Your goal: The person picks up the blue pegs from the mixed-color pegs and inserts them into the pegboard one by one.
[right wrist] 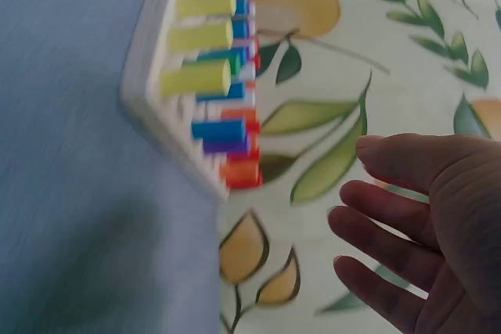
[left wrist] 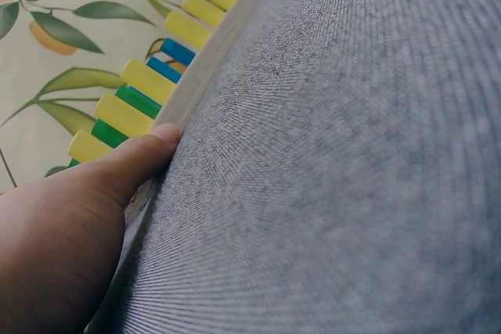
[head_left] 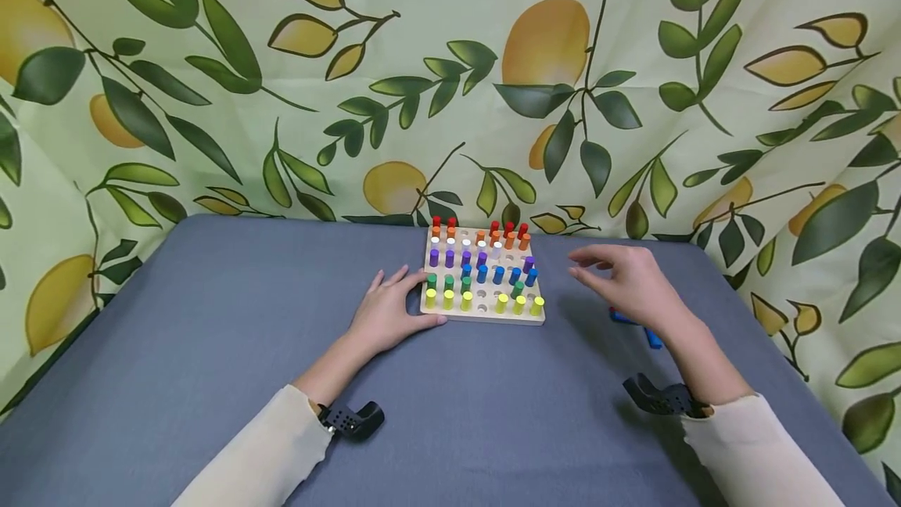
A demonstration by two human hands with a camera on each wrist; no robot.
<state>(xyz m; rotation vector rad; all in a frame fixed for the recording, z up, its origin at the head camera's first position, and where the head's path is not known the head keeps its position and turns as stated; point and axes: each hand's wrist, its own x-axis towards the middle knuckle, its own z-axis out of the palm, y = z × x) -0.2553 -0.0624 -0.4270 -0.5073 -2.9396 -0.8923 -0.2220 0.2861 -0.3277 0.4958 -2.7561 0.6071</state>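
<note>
A light wooden pegboard (head_left: 486, 318) stands near the back of the table, with rows of coloured pegs upright in it. Yellow pegs (head_left: 467, 301) line its front row; green, blue, purple, white, orange and red ones stand behind. Some holes are bare. My left hand (head_left: 387, 315) holds the board's front left corner, its thumb along the front edge and index finger at the left side. Right of the board, my right hand (head_left: 629, 276) hovers above the table with fingers loosely bent and nothing in them. In the right wrist view, thumb and fingers are apart.
Blue pieces (head_left: 654, 338) lie on the table, partly hidden by my right forearm; one near them shows a red bit. A grey-blue cloth (head_left: 232, 335) covers the table. A leaf-and-fruit patterned curtain (head_left: 436, 22) hangs right behind the board.
</note>
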